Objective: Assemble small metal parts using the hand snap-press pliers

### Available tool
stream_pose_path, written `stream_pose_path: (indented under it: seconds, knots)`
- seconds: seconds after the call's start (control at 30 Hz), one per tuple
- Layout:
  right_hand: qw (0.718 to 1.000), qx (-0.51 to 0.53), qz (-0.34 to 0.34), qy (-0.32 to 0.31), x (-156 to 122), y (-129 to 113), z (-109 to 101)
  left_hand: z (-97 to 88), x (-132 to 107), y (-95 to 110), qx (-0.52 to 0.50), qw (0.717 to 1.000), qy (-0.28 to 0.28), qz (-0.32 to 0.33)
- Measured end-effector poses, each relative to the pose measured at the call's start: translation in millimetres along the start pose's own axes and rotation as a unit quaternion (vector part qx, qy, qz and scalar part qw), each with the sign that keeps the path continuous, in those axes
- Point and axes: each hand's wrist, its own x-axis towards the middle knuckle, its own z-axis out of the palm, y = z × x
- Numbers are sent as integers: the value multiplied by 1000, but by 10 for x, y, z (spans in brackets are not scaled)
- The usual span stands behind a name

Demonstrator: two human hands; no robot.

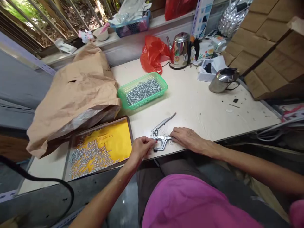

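Observation:
A pair of metal hand pliers (pixel 162 142) with spread handles and a spring lies near the table's front edge. My right hand (pixel 186 137) is closed on the end of the lower handle. The upper handle stands free, angled away from me. With fingertips pinched together, my left hand (pixel 142 147) is at the jaw end of the pliers; what it pinches is too small to tell. To its left is a shallow tray (pixel 129 126) with a yellow lining, holding many small metal pins (pixel 93 158). Farther back, a green plastic basket (pixel 123 96) holds more small metal parts (pixel 144 91).
A large brown paper sack (pixel 78 82) lies at the left. Toward the back are a red plastic bag (pixel 153 53), a steel kettle (pixel 180 52) and a small white box (pixel 205 76). A metal pitcher (pixel 220 82) and a cardboard box (pixel 261 53) stand at the right.

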Motion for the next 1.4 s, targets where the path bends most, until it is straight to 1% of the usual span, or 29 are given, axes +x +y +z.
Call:
stream_pose_path:
  seconds: [0.1,0.27,0.47,0.57,0.7,0.83,0.93,1.03,1.1,1.13,1.2,1.27,1.4]
  knots:
    - [1000,-5,-2,9,-4,-14,-11,7,47,-39,1,999,-15,-45]
    - [1000,6,-12,23,-26,-28,-37,-21,46,9,10,994,-38,-98]
    - [999,16,-4,40,-33,-16,37,-33,79,43,79,988,-61,-117]
    - [999,14,-3,50,-33,-2,79,-51,74,60,85,985,-80,-130]
    - [999,8,-1,48,-30,8,103,-61,54,80,79,982,-97,-142]
    - [999,0,3,33,-30,-10,107,-43,41,76,80,983,-80,-148]
    - [1000,4,-3,10,-22,0,30,-30,31,51,73,984,-73,-147]
    - [1000,5,-23,12,25,98,-131,-26,18,33,75,984,-74,-145]
    - [1000,-11,-19,12,85,211,-227,-22,6,36,77,984,-72,-145]
    - [1000,-21,-14,3,120,271,-257,-19,-1,40,77,984,-71,-145]
    - [999,-35,-19,-30,190,376,-273,-13,-16,50,78,984,-68,-142]
    - [997,-43,-33,-49,244,436,-249,-8,-31,56,79,985,-67,-137]
    - [997,-55,-37,-34,278,410,-221,1,-58,49,81,986,-60,-134]
